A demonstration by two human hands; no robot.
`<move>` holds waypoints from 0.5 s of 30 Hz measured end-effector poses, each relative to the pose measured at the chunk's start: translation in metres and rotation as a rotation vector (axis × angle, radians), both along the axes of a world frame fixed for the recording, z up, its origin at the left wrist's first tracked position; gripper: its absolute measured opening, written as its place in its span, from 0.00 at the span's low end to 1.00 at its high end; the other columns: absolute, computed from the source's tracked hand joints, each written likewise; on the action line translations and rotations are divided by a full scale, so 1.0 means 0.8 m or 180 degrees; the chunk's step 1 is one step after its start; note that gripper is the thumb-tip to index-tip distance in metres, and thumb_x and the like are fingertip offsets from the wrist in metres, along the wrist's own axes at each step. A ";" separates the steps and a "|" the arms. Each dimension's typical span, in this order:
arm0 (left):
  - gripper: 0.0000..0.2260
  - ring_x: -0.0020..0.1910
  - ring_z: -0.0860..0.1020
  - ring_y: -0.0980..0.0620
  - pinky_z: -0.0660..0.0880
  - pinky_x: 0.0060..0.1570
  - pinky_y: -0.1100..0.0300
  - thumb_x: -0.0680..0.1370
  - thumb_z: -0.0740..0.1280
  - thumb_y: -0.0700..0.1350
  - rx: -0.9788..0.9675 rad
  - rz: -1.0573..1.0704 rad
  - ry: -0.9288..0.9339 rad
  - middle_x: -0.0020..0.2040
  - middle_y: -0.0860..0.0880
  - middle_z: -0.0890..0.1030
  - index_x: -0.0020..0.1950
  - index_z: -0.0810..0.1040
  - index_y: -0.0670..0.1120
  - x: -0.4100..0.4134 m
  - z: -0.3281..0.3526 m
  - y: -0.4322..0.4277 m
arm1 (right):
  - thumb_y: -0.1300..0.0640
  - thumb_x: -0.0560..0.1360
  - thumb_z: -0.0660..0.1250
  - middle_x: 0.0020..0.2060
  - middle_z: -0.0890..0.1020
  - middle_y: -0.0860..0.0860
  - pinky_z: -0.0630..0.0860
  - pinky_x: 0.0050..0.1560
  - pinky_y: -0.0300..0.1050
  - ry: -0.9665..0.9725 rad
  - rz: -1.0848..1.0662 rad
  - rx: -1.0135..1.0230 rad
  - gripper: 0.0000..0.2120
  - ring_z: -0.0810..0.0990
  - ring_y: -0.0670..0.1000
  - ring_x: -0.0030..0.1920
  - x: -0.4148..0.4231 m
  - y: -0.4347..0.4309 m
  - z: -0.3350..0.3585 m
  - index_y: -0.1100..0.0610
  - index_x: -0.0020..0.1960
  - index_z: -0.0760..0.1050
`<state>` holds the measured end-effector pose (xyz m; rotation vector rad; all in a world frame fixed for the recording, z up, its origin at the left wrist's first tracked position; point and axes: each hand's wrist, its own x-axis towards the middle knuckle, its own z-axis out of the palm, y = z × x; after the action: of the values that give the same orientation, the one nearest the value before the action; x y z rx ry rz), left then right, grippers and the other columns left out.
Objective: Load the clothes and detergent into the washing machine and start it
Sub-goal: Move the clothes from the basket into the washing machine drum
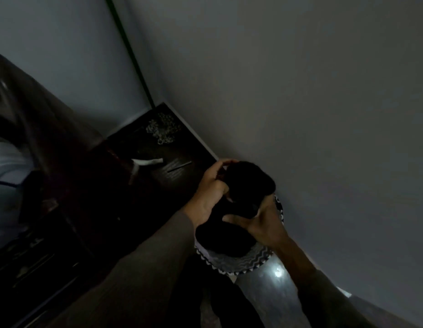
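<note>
Early stage: left hand (211, 185) and right hand (264, 224), fingers (225, 161) curled round clothes (249, 183) above the basket (241, 265); loading and starting the wash apparently yet to come.

Wall (300, 102) stands just beside the basket (241, 263); floor (182, 152) beyond lies open.

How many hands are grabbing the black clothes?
2. The left hand grips the black clothes from the left side. The right hand holds them from underneath, above the zigzag basket. No other hand shows.
</note>
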<state>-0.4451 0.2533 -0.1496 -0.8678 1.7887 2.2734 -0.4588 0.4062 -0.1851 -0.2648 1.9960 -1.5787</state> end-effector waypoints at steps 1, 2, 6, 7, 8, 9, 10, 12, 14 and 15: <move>0.26 0.59 0.78 0.43 0.79 0.45 0.54 0.66 0.57 0.25 -0.0048 -0.0083 0.0059 0.57 0.40 0.80 0.59 0.77 0.44 0.001 0.020 -0.002 | 0.66 0.62 0.81 0.56 0.77 0.46 0.74 0.52 0.27 0.0086 0.0038 0.0010 0.40 0.77 0.30 0.54 -0.006 0.000 0.019 0.59 0.68 0.63; 0.28 0.60 0.78 0.43 0.79 0.46 0.52 0.68 0.57 0.23 -0.0104 -0.0166 0.0116 0.59 0.40 0.80 0.61 0.76 0.44 0.003 0.040 -0.004 | 0.65 0.63 0.81 0.57 0.77 0.45 0.75 0.53 0.29 0.0190 0.0058 0.0003 0.41 0.78 0.32 0.55 -0.011 -0.002 0.035 0.55 0.68 0.61; 0.28 0.67 0.72 0.46 0.75 0.62 0.56 0.73 0.68 0.31 -0.0701 -0.0556 0.0426 0.67 0.44 0.73 0.72 0.70 0.48 0.015 0.104 -0.015 | 0.64 0.65 0.80 0.55 0.79 0.43 0.78 0.56 0.38 0.0455 -0.0099 -0.0016 0.38 0.80 0.39 0.54 -0.024 -0.010 0.097 0.46 0.64 0.61; 0.31 0.70 0.69 0.47 0.71 0.68 0.55 0.74 0.72 0.40 -0.1019 -0.0597 0.0526 0.70 0.46 0.69 0.75 0.67 0.51 0.022 0.118 -0.019 | 0.66 0.66 0.79 0.55 0.79 0.43 0.78 0.57 0.40 0.0492 -0.0199 -0.0039 0.37 0.80 0.40 0.54 -0.024 -0.011 0.113 0.48 0.66 0.62; 0.35 0.72 0.66 0.49 0.67 0.72 0.53 0.73 0.74 0.48 -0.1350 -0.0645 0.0660 0.71 0.49 0.65 0.76 0.63 0.55 0.032 0.130 -0.025 | 0.69 0.68 0.76 0.53 0.78 0.42 0.78 0.57 0.39 0.0610 -0.0282 -0.0065 0.36 0.80 0.39 0.52 -0.024 -0.013 0.132 0.52 0.68 0.63; 0.39 0.74 0.64 0.51 0.64 0.74 0.51 0.71 0.75 0.54 -0.1568 -0.0698 0.0799 0.73 0.51 0.63 0.78 0.60 0.59 0.045 0.143 -0.030 | 0.72 0.69 0.74 0.51 0.77 0.39 0.77 0.54 0.35 0.0791 -0.0331 -0.0077 0.34 0.79 0.35 0.49 -0.022 -0.015 0.153 0.54 0.68 0.63; 0.43 0.75 0.61 0.54 0.62 0.75 0.50 0.70 0.76 0.56 -0.1668 -0.0775 0.0940 0.75 0.53 0.60 0.79 0.55 0.61 0.059 0.156 -0.033 | 0.72 0.70 0.72 0.49 0.76 0.36 0.76 0.50 0.30 0.0963 -0.0385 -0.0085 0.32 0.79 0.31 0.46 -0.022 -0.018 0.171 0.54 0.67 0.63; 0.54 0.78 0.54 0.57 0.59 0.76 0.45 0.67 0.79 0.54 -0.1814 -0.1010 0.1177 0.79 0.57 0.52 0.80 0.44 0.60 0.086 0.178 -0.038 | 0.71 0.70 0.72 0.44 0.77 0.32 0.75 0.45 0.27 0.1154 -0.0476 -0.0158 0.31 0.79 0.29 0.44 -0.020 -0.027 0.212 0.51 0.66 0.64; 0.64 0.80 0.49 0.56 0.57 0.77 0.43 0.62 0.83 0.50 -0.1933 -0.1056 0.1309 0.81 0.57 0.44 0.79 0.34 0.56 0.101 0.195 -0.039 | 0.67 0.70 0.73 0.42 0.79 0.31 0.78 0.44 0.31 0.1319 -0.0407 -0.0216 0.33 0.80 0.32 0.44 -0.013 -0.042 0.256 0.46 0.66 0.64; 0.68 0.80 0.49 0.57 0.56 0.77 0.45 0.61 0.84 0.48 -0.1970 -0.1000 0.1368 0.81 0.56 0.43 0.78 0.32 0.54 0.105 0.205 -0.038 | 0.66 0.70 0.73 0.42 0.79 0.32 0.79 0.45 0.34 0.1386 -0.0331 -0.0260 0.33 0.81 0.34 0.44 -0.006 -0.049 0.277 0.41 0.65 0.63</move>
<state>-0.3610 0.2225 0.0142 -0.1101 2.6596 1.8125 -0.4640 0.3668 0.0369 -0.5886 2.3008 -1.7885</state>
